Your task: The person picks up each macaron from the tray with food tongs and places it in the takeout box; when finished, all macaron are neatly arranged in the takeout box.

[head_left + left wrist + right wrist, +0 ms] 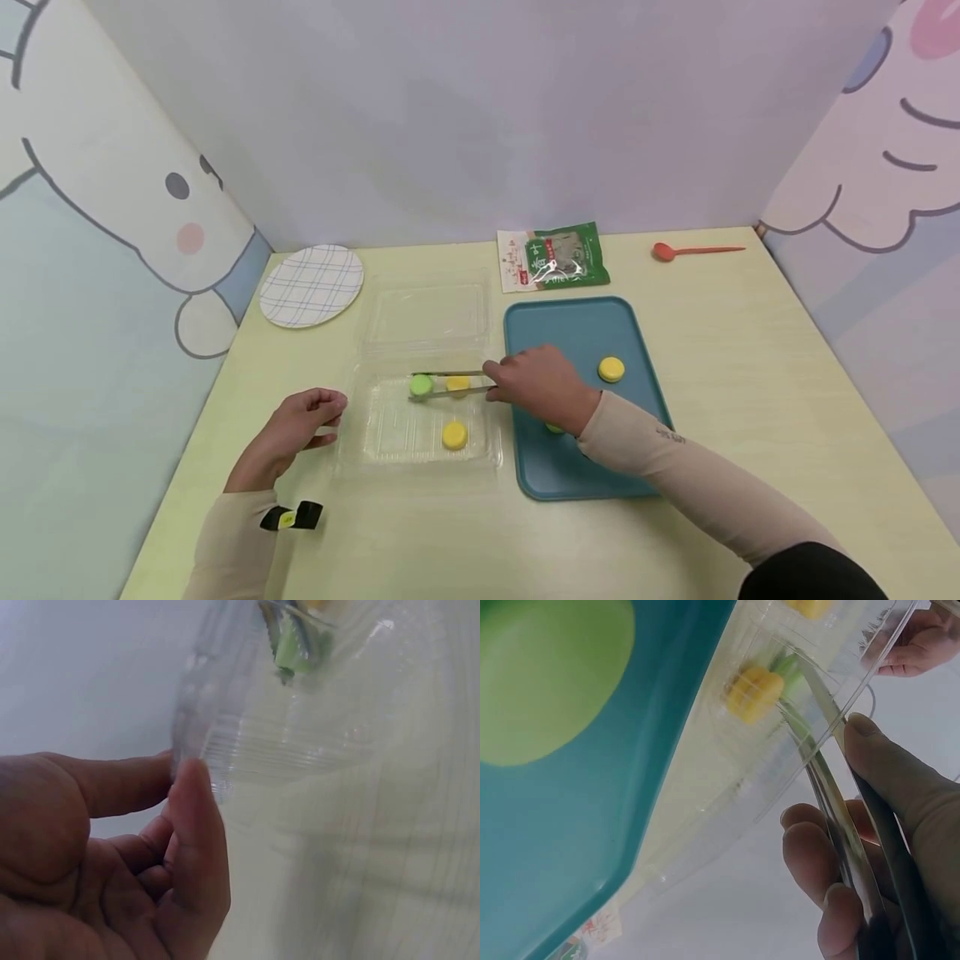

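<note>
A clear plastic box [382, 442] lies on the table with its lid [427, 317] folded back. My left hand [296, 425] pinches the box's left edge between thumb and forefinger, seen close in the left wrist view. The right hand [543, 383] grips metal tongs [832, 802] that reach over the box's right side. Between the tong tips is a green macaron [422, 385], at the upper part of the box. One yellow macaron [458, 382] shows between the tong arms, and another yellow macaron [453, 435] sits nearer the front.
Right of the box lies a blue tray [570, 321] bearing a yellow macaron [611, 369] and a green macaron [553, 428] partly hidden by the right wrist. Along the back are a checked plate [311, 286], a green-and-white food packet [553, 257] and a red spoon [697, 250].
</note>
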Motion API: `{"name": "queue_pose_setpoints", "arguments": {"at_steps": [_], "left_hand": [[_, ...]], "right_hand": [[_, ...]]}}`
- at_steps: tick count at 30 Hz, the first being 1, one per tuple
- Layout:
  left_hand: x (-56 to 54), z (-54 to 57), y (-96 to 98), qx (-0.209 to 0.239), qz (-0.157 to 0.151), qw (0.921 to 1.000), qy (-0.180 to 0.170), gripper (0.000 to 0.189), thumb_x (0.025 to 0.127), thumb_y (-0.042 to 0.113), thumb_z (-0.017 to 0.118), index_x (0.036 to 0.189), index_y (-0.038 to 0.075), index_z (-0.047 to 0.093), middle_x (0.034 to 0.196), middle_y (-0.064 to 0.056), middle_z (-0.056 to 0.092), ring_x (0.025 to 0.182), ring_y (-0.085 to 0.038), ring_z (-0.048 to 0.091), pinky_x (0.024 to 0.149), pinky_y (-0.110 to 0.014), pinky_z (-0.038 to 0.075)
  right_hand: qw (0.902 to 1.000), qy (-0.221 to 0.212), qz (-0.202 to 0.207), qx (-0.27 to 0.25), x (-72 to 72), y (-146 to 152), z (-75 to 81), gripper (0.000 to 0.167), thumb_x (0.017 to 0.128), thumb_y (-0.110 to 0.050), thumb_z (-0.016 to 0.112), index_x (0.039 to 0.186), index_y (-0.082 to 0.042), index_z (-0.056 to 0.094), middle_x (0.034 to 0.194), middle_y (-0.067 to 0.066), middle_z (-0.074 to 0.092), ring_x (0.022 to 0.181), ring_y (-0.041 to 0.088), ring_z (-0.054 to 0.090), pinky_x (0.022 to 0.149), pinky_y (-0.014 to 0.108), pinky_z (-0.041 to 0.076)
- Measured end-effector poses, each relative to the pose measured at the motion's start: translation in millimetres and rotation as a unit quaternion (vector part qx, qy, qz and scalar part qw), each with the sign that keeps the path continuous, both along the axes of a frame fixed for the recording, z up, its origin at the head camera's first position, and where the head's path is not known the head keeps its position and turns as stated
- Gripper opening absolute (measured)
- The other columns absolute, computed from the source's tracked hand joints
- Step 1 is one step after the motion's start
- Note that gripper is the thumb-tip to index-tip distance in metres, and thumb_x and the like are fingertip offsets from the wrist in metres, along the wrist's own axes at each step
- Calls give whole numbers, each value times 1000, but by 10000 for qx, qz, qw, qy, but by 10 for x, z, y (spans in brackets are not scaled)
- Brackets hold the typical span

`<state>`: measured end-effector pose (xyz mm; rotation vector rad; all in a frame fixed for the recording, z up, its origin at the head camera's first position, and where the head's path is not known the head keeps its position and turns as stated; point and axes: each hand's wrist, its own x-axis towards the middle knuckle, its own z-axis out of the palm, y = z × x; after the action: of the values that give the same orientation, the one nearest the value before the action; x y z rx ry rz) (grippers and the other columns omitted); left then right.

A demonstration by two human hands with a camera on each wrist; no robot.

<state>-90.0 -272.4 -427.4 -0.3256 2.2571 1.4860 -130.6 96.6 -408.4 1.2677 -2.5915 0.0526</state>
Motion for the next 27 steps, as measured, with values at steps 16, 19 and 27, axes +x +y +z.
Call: {"name": "queue_pose_setpoints", "arguments": {"at_steps": [16, 19, 27], "left_hand": [[-22, -6, -6, -43, 32, 10000, -33, 37, 106, 22, 55, 125, -10, 52, 95, -8, 55, 86, -15, 55, 71, -27, 56], [-21, -13, -1, -22, 74, 10000, -55, 35, 106, 20, 55, 124, -9, 52, 94, -7, 55, 85, -15, 55, 70, -27, 56], [-14, -2, 13, -43, 81, 9999, -63, 35, 106, 21, 55, 124, -9, 53, 95, -8, 55, 86, -16, 55, 71, -27, 56]], "right_hand": [[9977, -592, -175, -262, -19, 66, 18, 36, 86, -39, 81, 90, -11, 58, 54, -5, 48, 45, 13, 48, 40, 27, 31], [9946, -891, -158, -516, -16, 102, 6, 33, 87, -32, 81, 95, -9, 60, 57, -5, 51, 46, 12, 47, 41, 27, 34], [9917, -954, -196, -839, -14, 193, -68, 18, 87, -20, 78, 98, -12, 67, 70, -6, 59, 49, 7, 42, 43, 25, 34]]}}
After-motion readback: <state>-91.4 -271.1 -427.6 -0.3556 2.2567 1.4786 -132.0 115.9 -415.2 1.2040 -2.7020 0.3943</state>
